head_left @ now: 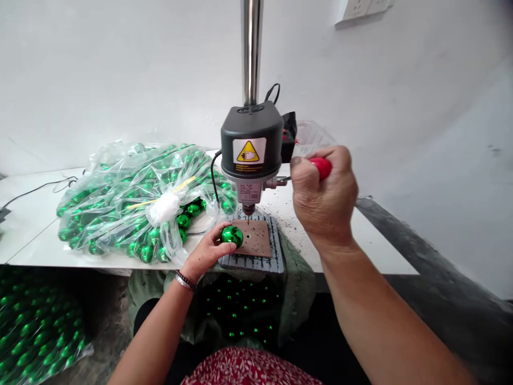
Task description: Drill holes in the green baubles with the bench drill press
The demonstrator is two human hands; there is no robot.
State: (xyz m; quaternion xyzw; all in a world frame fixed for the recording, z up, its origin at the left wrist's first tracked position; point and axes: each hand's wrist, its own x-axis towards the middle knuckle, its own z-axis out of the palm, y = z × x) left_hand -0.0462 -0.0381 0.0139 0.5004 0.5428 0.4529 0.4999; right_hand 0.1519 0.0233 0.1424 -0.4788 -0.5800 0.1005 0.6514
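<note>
Between the thumb and fingers of my left hand [208, 251] is a shiny green ball [231, 236], held over the left part of a brown board [260, 238] with a small hole. The board lies on the grey slotted base [276, 262] of a bench drill press [251, 139]. Its bit [248, 219] points down above the board, apart from the ball. My right hand [326, 198] is wrapped round the red-knobbed feed handle [321, 168] at the drill's right side. Dark shavings are scattered over the base and the table around it.
A clear plastic bag [120, 198] of green balls covers the table's left part. More balls fill a bag [36, 326] on the floor and a dark green sack [298, 283] below the drill. A clear container [315, 133] stands behind; a black cable [40, 190] lies left.
</note>
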